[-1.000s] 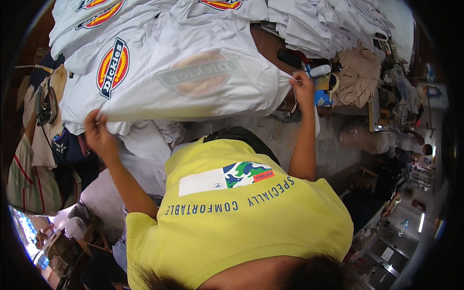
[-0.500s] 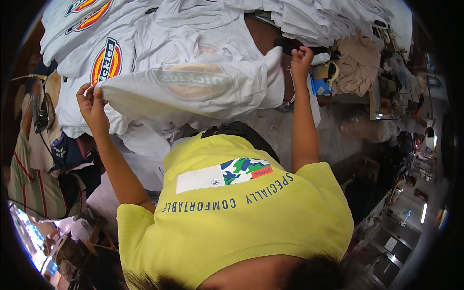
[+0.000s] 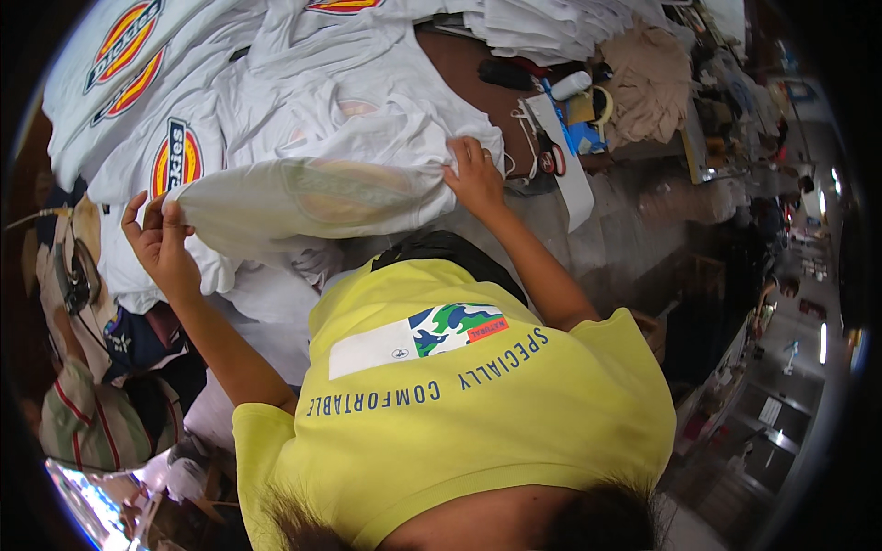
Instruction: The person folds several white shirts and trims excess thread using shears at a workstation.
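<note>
A white T-shirt is stretched between my hands along the near side of the table, its print showing faintly through the fabric from the reverse. My left hand pinches the shirt's left corner between thumb and fingers. At the other end, my right hand grips a gathered part of the shirt, fingers bent over the cloth. Beneath and beyond it lie more white shirts, some with a red and yellow oval print crossed by a dark band.
Right of my right hand lie scissors, a white strip, a tape roll and a black object. Beige cloth is heaped beyond them. White garments are piled at the back. Someone in a striped garment is at left.
My right hand has come left and nearer, from beside the black object onto the shirt's right part, and closed there. My left hand keeps its corner, slightly lower in view.
</note>
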The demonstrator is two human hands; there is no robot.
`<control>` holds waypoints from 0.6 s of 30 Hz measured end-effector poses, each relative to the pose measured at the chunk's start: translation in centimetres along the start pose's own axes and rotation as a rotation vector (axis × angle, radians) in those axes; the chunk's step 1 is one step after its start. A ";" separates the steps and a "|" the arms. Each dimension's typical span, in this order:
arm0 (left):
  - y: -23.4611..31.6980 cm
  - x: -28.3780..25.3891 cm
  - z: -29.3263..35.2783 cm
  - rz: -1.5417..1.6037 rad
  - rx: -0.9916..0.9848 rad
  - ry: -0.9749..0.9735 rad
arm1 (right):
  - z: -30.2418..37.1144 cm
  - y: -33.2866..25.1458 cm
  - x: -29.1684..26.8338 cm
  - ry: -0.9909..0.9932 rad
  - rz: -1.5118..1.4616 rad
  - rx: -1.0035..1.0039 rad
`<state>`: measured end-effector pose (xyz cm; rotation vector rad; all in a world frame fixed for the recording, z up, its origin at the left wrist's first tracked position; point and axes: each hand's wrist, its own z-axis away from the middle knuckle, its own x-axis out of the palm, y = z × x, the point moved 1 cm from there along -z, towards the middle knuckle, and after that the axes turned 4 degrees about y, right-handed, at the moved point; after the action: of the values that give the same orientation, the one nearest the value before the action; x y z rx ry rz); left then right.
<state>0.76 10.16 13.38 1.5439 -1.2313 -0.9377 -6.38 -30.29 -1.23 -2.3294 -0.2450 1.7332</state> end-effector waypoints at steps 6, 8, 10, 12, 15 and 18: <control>-10.5 4.3 0.0 -0.542 -0.381 -0.360 | -3.8 -0.6 -0.7 -0.240 -0.059 0.200; -13.3 7.7 2.4 -0.911 -0.236 -0.564 | -5.1 -1.3 -1.1 -0.399 -0.031 0.221; -12.8 10.0 3.3 -1.074 -0.094 -0.648 | -5.0 -0.2 -0.3 -0.348 -0.087 0.147; -12.2 10.5 3.2 -1.162 -0.049 -0.621 | -5.1 0.2 -0.1 -0.266 -0.143 0.103; -11.1 9.4 3.4 -1.150 0.060 -0.408 | -3.9 -1.2 -2.1 -0.055 -0.238 0.085; -5.7 7.2 2.0 -1.007 0.176 -0.088 | -4.9 -2.4 -6.8 0.287 -0.332 0.013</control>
<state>1.99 3.16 7.24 2.3365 -0.5339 -1.5501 -3.65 -30.23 6.99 -2.3304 -0.5297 1.2286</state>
